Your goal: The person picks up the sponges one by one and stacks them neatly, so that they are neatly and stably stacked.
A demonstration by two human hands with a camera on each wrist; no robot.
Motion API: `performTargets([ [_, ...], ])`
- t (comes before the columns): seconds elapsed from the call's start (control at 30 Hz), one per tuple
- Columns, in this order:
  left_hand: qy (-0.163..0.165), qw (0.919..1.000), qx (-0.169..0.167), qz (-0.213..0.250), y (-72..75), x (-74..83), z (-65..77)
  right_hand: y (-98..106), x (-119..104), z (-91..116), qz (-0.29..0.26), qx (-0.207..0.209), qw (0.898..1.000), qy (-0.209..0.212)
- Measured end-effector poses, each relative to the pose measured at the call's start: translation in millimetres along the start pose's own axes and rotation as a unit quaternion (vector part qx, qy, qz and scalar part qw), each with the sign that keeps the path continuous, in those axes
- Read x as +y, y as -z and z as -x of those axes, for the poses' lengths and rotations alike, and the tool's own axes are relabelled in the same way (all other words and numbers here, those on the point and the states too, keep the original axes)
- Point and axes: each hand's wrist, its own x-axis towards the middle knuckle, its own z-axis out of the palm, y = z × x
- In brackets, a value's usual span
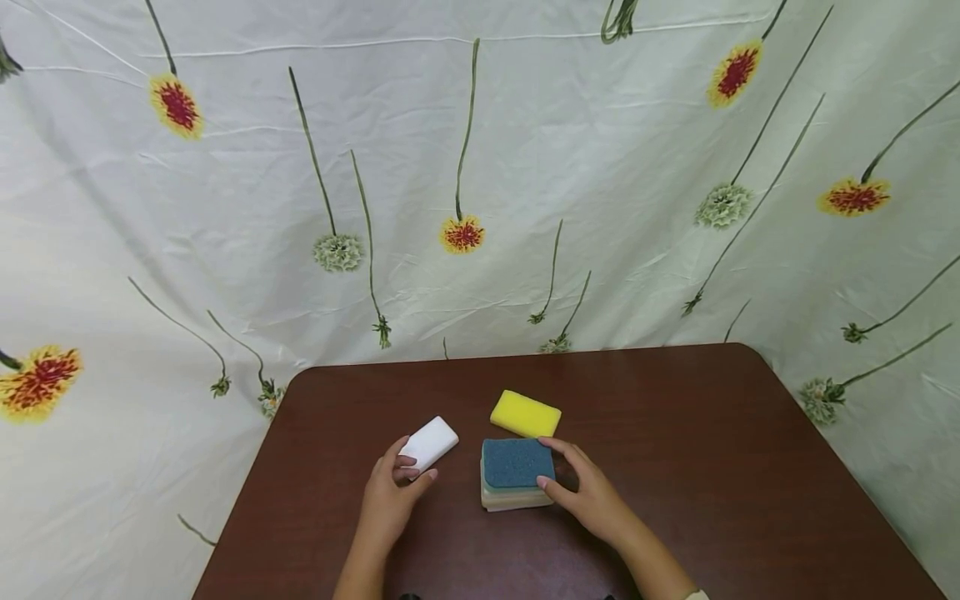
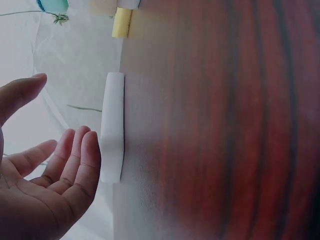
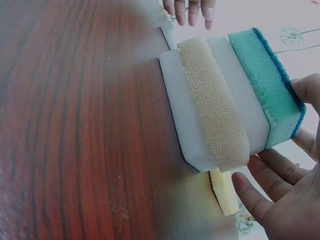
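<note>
A brown table (image 1: 712, 433) is supporting all pieces. The right hand (image 1: 600, 500) is pinching the stack's topmost piece, thumb and fingers spread across one side; the left hand (image 1: 387, 500) is holding nothing, fingers loosely curved, thumb apart. The stack (image 1: 517, 500) is standing near the table's middle, a blue-topped green sponge (image 1: 516, 462) crowning it. Layers are appearing light, soft and compressible; opposite side edges are probably offering the best hold, loose layers risking slippage. A yellow sponge (image 1: 525, 414) is lying behind, a white block (image 1: 432, 442) beside the left hand.
</note>
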Motion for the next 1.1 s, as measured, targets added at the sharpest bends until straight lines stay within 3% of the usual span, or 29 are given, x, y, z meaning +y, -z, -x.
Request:
performTargets([
  [0.3,0.045,0.9986,-0.011,0.026,4.4,-8.3,-3.7,0,2,0,0.007,-0.002,1.000,0.024],
  [0.57,0.083,0.9951,-0.029,0.045,9.5,-16.5,-6.6,-1,2,0,0.006,0.002,1.000,0.016],
  [1.1,0.101,0.9924,-0.041,0.057,14.0,-25.6,-15.5,1,-1,0,-0.005,-0.009,1.000,0.003],
])
